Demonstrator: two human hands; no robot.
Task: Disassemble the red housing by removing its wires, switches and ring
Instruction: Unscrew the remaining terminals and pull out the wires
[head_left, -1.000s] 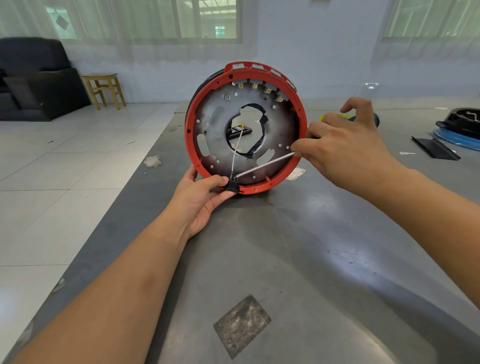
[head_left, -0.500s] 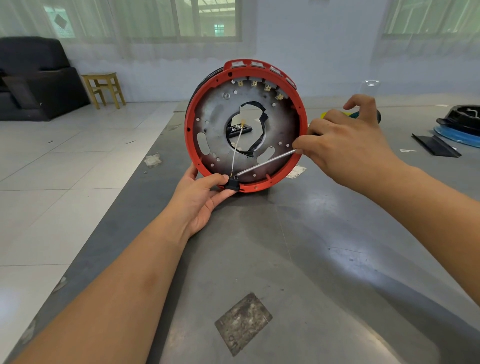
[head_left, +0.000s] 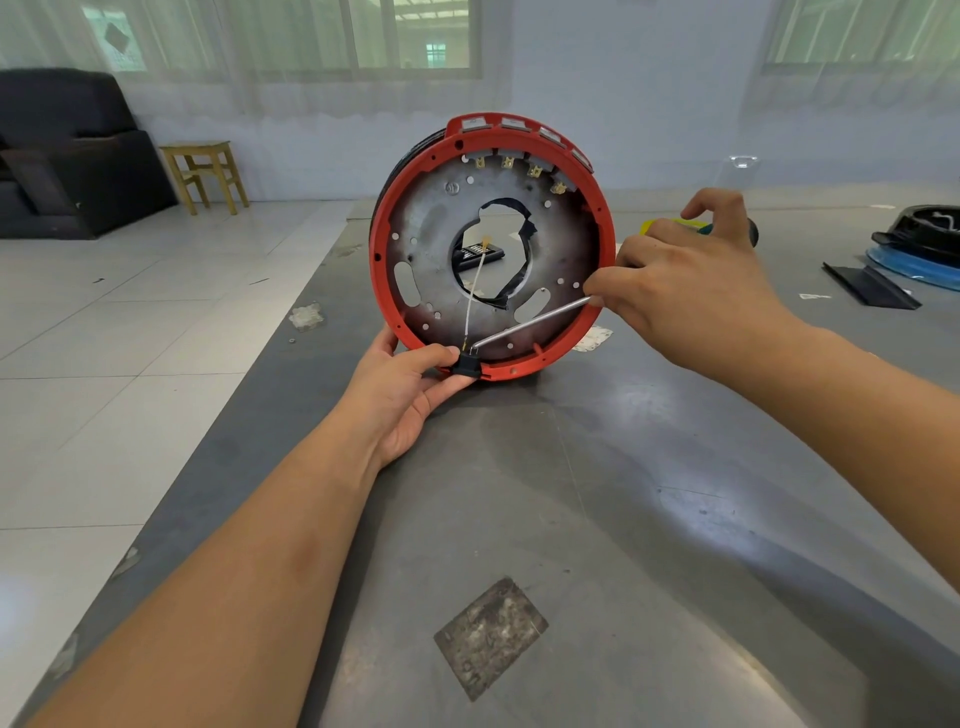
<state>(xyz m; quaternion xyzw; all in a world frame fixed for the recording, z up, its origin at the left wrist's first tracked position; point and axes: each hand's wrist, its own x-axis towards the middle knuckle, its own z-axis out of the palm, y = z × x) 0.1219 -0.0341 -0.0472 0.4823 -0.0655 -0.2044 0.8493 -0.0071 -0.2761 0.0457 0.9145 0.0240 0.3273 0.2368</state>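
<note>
Head view: I see the red housing (head_left: 382, 249) standing on edge on the grey table (head_left: 597, 519), its open side toward me, a grey metal plate (head_left: 431, 218) inside with a ragged central hole. My left hand (head_left: 402, 392) steadies the bottom rim, thumb and fingers pinching a small black switch (head_left: 464, 362) seated there. A thin white wire (head_left: 475, 291) rises from the switch across the plate toward the hole. My right hand (head_left: 691, 296) grips a screwdriver (head_left: 535, 320); its fingers are curled round the yellow-green handle, the forefinger lying along the shaft, and the tip sits at the switch terminals, just beside my left thumb. Along the top rim four more switches (head_left: 517, 166) with brass tabs stay seated in their slots. Through the hole a dark object shows on the table behind; I cannot tell what it is. Far right on the table lie a black strip (head_left: 867, 288) and a black part on a blue disc (head_left: 919, 260). Off left stand a wooden stool (head_left: 205, 174) and a dark sofa (head_left: 67, 156).
</note>
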